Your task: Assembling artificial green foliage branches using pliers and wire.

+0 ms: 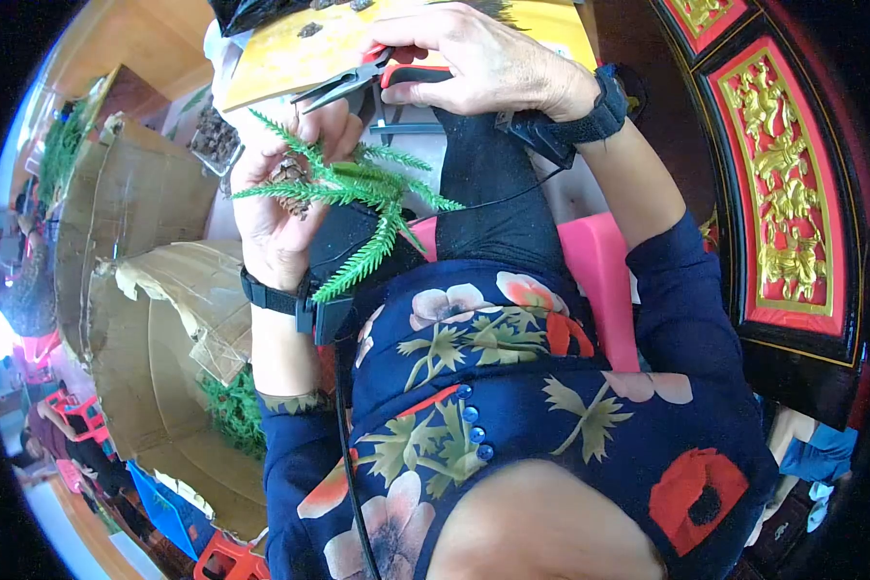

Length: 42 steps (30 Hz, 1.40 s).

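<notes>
My left hand (266,232) is closed on a green artificial pine sprig (367,186) with several spread branches. A brown pine cone (292,184) lies against the palm, at the base of the sprig. In my right hand (488,63) is a pair of pliers (338,85) with red-and-black handles, fingers wrapped round them. Their grey jaws point left, just above the left fingertips, and look slightly apart. Whether the jaws touch anything, such as a wire, cannot be made out.
A yellow board (271,66) lies ahead, with small brown cones (309,30) and a black bag (251,14) on it. To the left stand a cardboard box (155,329) holding greenery (234,416) and a tray of cones (215,135). A carved panel (788,184) rises at right.
</notes>
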Motion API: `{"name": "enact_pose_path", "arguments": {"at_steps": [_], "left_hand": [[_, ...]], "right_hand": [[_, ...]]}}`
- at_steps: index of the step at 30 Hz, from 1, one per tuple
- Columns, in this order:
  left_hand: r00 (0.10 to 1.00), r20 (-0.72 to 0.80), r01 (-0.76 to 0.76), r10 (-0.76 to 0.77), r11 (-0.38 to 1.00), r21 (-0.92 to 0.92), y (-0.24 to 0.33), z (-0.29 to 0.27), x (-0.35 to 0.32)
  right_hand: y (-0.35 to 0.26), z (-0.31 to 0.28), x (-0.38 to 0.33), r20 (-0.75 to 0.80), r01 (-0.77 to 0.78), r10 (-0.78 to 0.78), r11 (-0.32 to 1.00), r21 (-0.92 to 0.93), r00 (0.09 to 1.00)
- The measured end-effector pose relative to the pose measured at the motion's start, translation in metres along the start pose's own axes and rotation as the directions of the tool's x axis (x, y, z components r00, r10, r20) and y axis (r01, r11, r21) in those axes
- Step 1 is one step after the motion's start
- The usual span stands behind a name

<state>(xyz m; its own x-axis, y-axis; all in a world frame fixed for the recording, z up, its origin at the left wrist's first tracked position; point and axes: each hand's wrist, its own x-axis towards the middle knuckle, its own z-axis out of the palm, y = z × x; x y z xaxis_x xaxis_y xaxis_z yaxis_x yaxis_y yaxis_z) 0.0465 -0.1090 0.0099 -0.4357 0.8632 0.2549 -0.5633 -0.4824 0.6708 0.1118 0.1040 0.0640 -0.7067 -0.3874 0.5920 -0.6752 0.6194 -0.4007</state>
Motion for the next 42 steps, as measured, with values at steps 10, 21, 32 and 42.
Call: {"name": "enact_pose_path", "arguments": {"at_steps": [10, 21, 32, 42], "left_hand": [[1.000, -0.015, -0.027, 0.027, 1.000, 0.009, -0.004, -0.002, -0.003], [0.856, -0.434, -0.100, 0.282, 0.913, 0.396, 0.004, -0.001, 0.002], [0.869, -0.399, -0.110, 0.292, 0.902, 0.418, 0.009, 0.001, -0.002], [0.995, -0.096, -0.036, 0.030, 0.997, -0.066, 0.002, -0.001, -0.002]], "right_hand": [[0.003, 0.006, 0.000, -0.001, -0.009, 0.009, 1.000, 0.011, 1.000], [-0.019, 0.003, -0.006, 0.153, -0.359, 0.380, 0.922, -0.144, 0.912], [-0.005, -0.002, -0.007, 0.065, -0.238, 0.250, 0.959, -0.155, 0.966], [-0.002, 0.001, -0.004, -0.016, -0.024, 0.024, 1.000, -0.020, 1.000]]}}
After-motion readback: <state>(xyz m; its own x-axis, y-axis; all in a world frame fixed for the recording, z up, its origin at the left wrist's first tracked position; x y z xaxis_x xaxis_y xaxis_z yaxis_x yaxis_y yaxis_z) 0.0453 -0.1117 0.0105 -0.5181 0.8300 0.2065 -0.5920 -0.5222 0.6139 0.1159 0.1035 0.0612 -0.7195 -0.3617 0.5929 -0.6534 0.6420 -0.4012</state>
